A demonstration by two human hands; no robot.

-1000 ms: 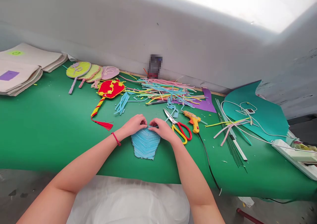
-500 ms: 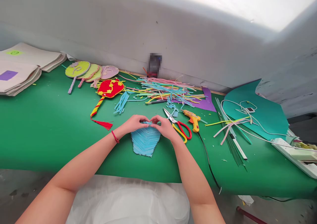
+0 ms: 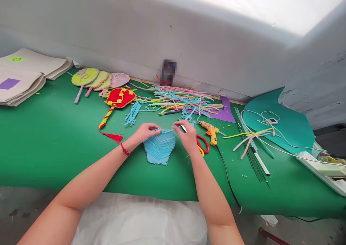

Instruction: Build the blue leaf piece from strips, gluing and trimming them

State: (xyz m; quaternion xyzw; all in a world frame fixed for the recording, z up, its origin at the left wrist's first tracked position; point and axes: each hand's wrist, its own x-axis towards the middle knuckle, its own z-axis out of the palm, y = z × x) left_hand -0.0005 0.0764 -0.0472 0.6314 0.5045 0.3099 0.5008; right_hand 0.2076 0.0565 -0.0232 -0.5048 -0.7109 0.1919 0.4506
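A light-blue fan-shaped piece point(image 3: 160, 147) made of glued strips lies flat on the green table point(image 3: 54, 140). My left hand point(image 3: 144, 132) pinches its top left edge, fingers closed on it. My right hand point(image 3: 187, 136) hovers just right of the piece's top, fingers loosely spread, over the blades of the red-and-yellow scissors point(image 3: 201, 145); nothing shows in it. A red cord circles my left wrist.
An orange glue gun point(image 3: 210, 129) with a black cable lies right of the scissors. A heap of coloured strips point(image 3: 178, 100) sits behind. Finished fans point(image 3: 119, 97) and cloth bags point(image 3: 21, 73) lie left; green sticks, a white cable and a power strip point(image 3: 321, 167) right.
My right hand let go of the blue piece's top and moved right, over the scissors. My left hand stayed on the piece, which shifted slightly.
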